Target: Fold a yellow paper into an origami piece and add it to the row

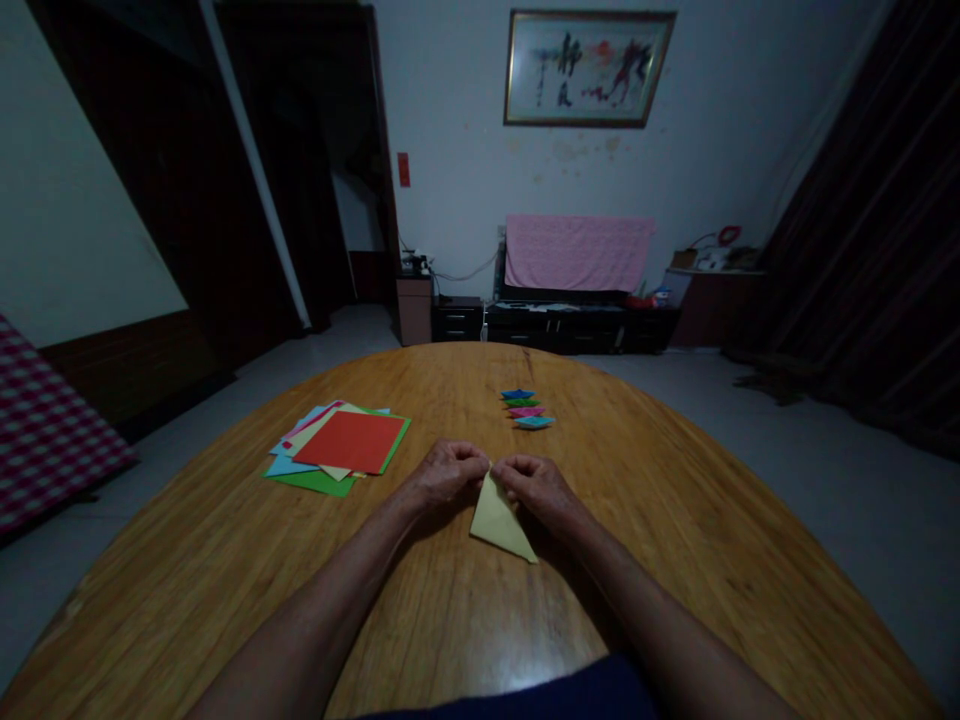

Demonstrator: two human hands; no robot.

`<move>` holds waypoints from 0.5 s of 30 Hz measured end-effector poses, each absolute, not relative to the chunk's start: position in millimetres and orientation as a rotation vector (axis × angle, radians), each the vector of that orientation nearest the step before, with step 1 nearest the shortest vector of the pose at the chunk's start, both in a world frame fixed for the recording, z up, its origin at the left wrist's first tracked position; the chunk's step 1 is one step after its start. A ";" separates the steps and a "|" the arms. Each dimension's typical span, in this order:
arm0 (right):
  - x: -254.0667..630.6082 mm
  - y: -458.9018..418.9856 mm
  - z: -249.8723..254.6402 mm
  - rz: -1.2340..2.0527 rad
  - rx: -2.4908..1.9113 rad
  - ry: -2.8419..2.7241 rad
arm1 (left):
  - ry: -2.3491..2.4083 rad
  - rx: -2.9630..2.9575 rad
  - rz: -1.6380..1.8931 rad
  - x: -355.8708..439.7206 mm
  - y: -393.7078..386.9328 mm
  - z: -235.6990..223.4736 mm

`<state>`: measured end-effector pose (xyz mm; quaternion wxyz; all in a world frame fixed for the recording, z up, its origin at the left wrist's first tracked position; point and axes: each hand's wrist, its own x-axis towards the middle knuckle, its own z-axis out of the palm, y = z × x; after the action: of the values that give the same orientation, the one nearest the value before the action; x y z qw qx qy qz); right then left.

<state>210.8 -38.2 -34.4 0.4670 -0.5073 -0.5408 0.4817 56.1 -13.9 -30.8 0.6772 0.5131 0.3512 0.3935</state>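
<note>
yellow triangle (499, 522) pinched by left hand (447, 474) and right hand (537, 488); four origami pieces (528, 408) beyond

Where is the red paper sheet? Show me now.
The red paper sheet sits atop the coloured paper pile on the wooden table, ahead and left of the left hand, in the head view.

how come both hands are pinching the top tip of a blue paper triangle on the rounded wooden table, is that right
No, the colour is wrong: the head view shows a pale yellow paper triangle, not a blue one. The rest is right: the left hand and right hand are pinching its top tip on the rounded wooden table.
</note>
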 end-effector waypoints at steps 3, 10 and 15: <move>210.9 -38.0 -34.7 1.183 -1.244 -1.318 | 0.822 1.188 0.878 55.7 -11.9 -31.3; 212.3 -38.7 -35.5 1.155 -1.286 -1.333 | 0.858 1.236 0.867 56.2 -9.5 -31.6; 210.8 -36.5 -35.3 1.038 -1.324 -1.261 | 0.958 1.245 0.981 62.1 -14.3 -23.6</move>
<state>210.8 -36.5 -35.3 0.4965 -0.5465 -0.5207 0.4286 62.1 -14.3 -23.6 0.6009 0.5373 0.4136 0.4232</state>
